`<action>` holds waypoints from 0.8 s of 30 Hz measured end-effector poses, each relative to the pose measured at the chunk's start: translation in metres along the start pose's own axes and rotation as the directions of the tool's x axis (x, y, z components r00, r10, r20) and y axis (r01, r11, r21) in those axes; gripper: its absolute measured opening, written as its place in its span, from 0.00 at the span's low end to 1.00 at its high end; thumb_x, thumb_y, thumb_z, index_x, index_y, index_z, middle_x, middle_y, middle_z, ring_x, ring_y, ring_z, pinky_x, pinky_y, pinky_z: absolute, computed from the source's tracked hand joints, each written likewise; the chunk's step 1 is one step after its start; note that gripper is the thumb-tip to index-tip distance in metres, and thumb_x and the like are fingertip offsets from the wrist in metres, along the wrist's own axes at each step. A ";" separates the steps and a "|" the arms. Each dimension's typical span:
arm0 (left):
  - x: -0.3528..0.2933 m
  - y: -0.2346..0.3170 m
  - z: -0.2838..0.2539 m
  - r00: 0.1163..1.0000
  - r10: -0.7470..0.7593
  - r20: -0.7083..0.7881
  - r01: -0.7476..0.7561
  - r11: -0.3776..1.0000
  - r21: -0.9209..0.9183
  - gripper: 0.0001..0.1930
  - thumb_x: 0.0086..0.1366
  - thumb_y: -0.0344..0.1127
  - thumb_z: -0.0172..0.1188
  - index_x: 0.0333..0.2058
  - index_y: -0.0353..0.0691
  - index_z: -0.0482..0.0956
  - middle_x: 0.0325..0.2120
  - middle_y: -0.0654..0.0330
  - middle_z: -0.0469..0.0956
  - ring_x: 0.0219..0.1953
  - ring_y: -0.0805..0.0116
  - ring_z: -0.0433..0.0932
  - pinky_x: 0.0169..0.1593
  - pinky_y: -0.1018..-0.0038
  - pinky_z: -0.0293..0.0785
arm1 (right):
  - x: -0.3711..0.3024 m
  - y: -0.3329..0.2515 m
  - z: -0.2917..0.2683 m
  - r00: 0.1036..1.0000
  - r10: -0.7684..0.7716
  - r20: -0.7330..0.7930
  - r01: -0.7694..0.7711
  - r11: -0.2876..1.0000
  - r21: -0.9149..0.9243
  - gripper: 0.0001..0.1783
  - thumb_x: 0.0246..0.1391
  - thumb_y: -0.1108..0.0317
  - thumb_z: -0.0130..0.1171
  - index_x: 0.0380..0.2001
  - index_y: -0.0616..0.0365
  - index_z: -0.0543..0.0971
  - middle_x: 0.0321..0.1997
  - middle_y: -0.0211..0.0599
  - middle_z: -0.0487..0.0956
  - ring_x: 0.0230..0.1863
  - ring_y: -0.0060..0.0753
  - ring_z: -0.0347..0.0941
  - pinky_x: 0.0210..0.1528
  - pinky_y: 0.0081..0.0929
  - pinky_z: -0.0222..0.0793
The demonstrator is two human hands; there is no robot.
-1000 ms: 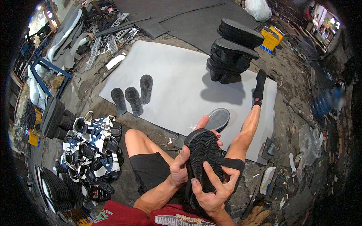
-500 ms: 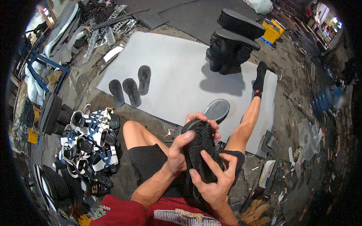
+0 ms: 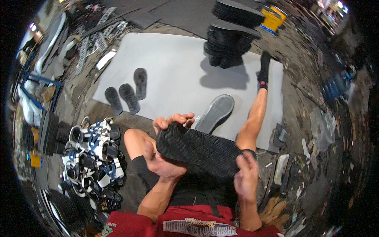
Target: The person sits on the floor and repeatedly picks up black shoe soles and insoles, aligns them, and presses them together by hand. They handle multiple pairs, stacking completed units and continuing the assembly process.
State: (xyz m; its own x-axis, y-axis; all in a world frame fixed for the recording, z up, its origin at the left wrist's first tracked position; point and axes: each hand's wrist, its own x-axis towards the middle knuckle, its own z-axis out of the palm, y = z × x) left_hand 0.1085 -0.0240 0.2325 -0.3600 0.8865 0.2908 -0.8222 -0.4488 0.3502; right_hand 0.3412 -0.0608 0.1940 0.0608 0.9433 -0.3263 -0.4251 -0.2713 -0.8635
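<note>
A black shoe sole [image 3: 197, 148] with a ridged tread is tilted crosswise above my lap, its tread facing up toward me. My left hand [image 3: 167, 158] grips its left end, with the fingers over the far edge and the palm on the near side. At the other end, my right hand [image 3: 245, 175] is closed against the sole, its fingers somewhat blurred. Just beyond the held sole, a grey-topped sole [image 3: 217, 112] lies on the pale sheet [image 3: 169, 67]. Three dark insole-shaped pieces [image 3: 128, 98] rest farther left on the sheet.
A tall stack of black soles [image 3: 233, 35] stands at the sheet's far right, near my stretched-out leg. White and blue sandals [image 3: 94, 158] are heaped at my left. Yellow boxes [image 3: 272, 19] stand beyond the stack, and brown gloves [image 3: 274, 211] lie at lower right.
The held sole has turned from nearly upright to crosswise. My left hand has moved left, and my right hand has shifted to the sole's right end. The view has shifted slightly.
</note>
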 end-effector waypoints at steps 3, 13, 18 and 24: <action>-0.030 0.015 -0.016 0.805 -0.565 -0.184 0.520 0.819 -0.242 0.35 0.76 0.59 0.46 0.70 0.39 0.67 0.76 0.45 0.64 0.82 0.38 0.48 0.79 0.31 0.50 | 0.022 -0.047 -0.003 0.951 -0.265 -0.159 0.250 0.962 -0.107 0.15 0.69 0.66 0.68 0.52 0.66 0.82 0.46 0.33 0.85 0.46 0.23 0.80 0.52 0.25 0.75; -0.087 -0.051 -0.052 0.024 -0.915 0.402 0.976 -0.065 -0.206 0.52 0.77 0.77 0.35 0.75 0.32 0.61 0.69 0.40 0.70 0.60 0.43 0.79 0.64 0.51 0.77 | 0.048 -0.106 -0.048 0.884 -0.105 0.456 0.391 0.703 -0.595 0.13 0.62 0.68 0.74 0.45 0.65 0.86 0.37 0.29 0.86 0.45 0.20 0.80 0.48 0.23 0.74; -0.094 -0.064 -0.050 0.033 -0.983 0.183 0.999 0.024 -0.048 0.51 0.75 0.80 0.31 0.65 0.31 0.71 0.52 0.48 0.80 0.44 0.60 0.80 0.50 0.63 0.80 | 0.039 -0.115 -0.031 0.820 -0.395 0.415 0.539 0.287 -0.792 0.11 0.53 0.70 0.80 0.37 0.64 0.89 0.31 0.37 0.85 0.33 0.28 0.81 0.39 0.28 0.74; -0.104 -0.055 -0.040 0.007 -0.988 0.156 0.998 -0.003 -0.067 0.52 0.75 0.81 0.30 0.64 0.31 0.71 0.48 0.49 0.79 0.43 0.60 0.80 0.49 0.63 0.78 | 0.032 -0.118 -0.026 0.840 -0.378 0.389 0.505 0.285 -0.814 0.13 0.53 0.65 0.81 0.38 0.60 0.91 0.36 0.40 0.89 0.34 0.36 0.85 0.39 0.33 0.77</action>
State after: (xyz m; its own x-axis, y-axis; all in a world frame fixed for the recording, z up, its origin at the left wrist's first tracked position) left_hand 0.1731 -0.0867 0.1472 0.8782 0.4320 -0.2052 -0.3858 0.8935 0.2298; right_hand 0.4172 -0.0035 0.2756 -0.1396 0.9694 0.2019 0.6448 0.2437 -0.7244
